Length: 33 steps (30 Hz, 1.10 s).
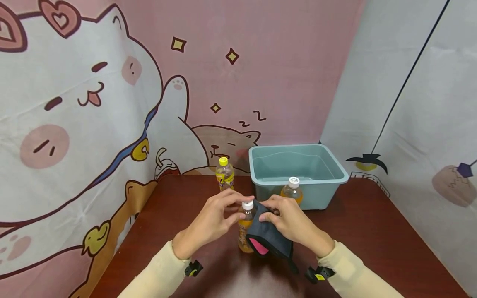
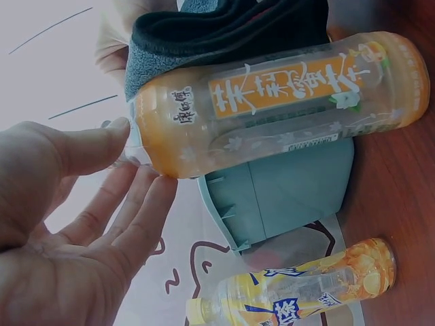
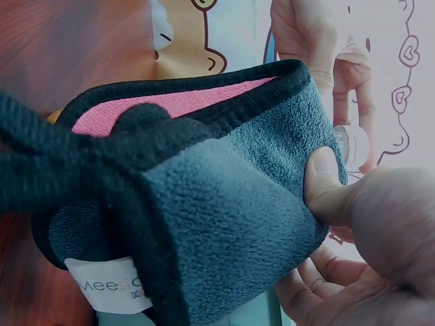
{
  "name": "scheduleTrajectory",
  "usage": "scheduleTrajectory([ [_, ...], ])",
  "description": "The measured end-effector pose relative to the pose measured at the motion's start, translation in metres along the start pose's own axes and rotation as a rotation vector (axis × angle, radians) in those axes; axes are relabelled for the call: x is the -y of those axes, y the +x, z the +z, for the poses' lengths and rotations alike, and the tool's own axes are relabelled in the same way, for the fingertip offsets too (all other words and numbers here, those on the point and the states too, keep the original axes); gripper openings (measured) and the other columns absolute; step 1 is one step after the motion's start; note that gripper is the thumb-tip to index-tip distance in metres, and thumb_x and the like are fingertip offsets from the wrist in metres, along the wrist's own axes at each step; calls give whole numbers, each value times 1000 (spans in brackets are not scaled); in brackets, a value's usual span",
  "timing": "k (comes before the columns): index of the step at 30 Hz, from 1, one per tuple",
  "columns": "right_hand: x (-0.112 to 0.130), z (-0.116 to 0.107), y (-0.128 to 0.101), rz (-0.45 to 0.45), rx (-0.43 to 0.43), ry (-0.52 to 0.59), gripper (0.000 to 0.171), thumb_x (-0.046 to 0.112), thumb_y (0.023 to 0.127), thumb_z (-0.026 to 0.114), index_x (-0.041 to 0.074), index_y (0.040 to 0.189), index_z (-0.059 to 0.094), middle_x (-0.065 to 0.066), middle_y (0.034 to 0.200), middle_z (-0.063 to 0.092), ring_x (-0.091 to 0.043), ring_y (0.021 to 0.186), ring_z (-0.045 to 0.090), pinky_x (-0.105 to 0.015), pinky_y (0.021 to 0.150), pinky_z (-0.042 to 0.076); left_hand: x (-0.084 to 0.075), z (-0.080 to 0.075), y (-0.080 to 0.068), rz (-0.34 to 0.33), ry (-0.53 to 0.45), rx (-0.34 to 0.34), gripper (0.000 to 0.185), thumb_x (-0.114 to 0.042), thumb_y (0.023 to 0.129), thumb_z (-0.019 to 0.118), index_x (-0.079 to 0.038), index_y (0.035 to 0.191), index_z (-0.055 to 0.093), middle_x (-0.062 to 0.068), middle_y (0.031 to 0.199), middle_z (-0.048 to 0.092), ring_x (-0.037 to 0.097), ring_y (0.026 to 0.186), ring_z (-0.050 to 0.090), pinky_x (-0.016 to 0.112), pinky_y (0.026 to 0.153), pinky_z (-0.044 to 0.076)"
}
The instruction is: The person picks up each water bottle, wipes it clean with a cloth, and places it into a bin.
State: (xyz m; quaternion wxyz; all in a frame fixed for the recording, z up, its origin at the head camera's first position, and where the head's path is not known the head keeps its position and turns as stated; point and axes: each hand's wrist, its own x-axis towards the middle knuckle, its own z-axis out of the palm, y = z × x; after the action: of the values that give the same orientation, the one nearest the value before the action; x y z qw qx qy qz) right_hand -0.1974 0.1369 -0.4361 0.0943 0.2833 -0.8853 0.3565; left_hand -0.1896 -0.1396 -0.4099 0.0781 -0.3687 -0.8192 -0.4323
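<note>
An orange tea bottle with a white cap stands upright on the brown table in front of me. My left hand pinches it at the cap and neck, thumb on one side and fingertips on the other, as the left wrist view shows. My right hand grips a folded dark grey cleaning cloth with black edging, thumb on its near face. Pink lining shows inside the fold, and a white label sits at its edge. The cloth hangs beside the bottle and overlaps it in the head view.
Behind the right hand stands another white-capped orange bottle, partly hidden. A yellow-capped bottle stands farther back on the left. The light blue plastic bin sits at the back right. A printed cartoon backdrop hangs behind the table.
</note>
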Motion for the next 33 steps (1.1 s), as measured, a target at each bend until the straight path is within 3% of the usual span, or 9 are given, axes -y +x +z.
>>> scheduleTrajectory([
  [9, -5, 3, -2, -7, 2, -12, 33, 21, 100, 92, 12, 131, 89, 8, 99, 76, 1, 76, 54, -20, 64, 50, 3, 3, -2, -10, 4, -6, 56, 1, 98, 91, -16, 150, 79, 4, 132, 76, 21, 122, 80, 33, 104, 70],
  [17, -14, 13, -5, -38, 72, -40, 32, 20, 100, 91, 5, 128, 89, 4, 99, 77, 3, 79, 58, -19, 64, 52, 4, 2, -1, 12, 42, -14, 54, -1, 99, 91, -19, 149, 80, 1, 131, 76, 18, 121, 79, 31, 103, 70],
  [23, -25, 29, -8, -99, 135, -97, 23, 20, 100, 91, 3, 117, 90, 1, 96, 76, 0, 84, 67, -19, 70, 57, 3, 2, -1, 7, 40, -11, 53, -2, 101, 90, -20, 149, 79, 1, 132, 77, 19, 124, 79, 29, 103, 70],
  [33, -40, 47, -9, -103, 237, -138, 13, 20, 98, 94, 14, 92, 84, 7, 83, 70, 1, 81, 61, -20, 68, 49, 3, 3, 0, 23, 47, -19, 54, -1, 99, 91, -19, 148, 79, 3, 132, 77, 21, 125, 79, 30, 103, 70],
])
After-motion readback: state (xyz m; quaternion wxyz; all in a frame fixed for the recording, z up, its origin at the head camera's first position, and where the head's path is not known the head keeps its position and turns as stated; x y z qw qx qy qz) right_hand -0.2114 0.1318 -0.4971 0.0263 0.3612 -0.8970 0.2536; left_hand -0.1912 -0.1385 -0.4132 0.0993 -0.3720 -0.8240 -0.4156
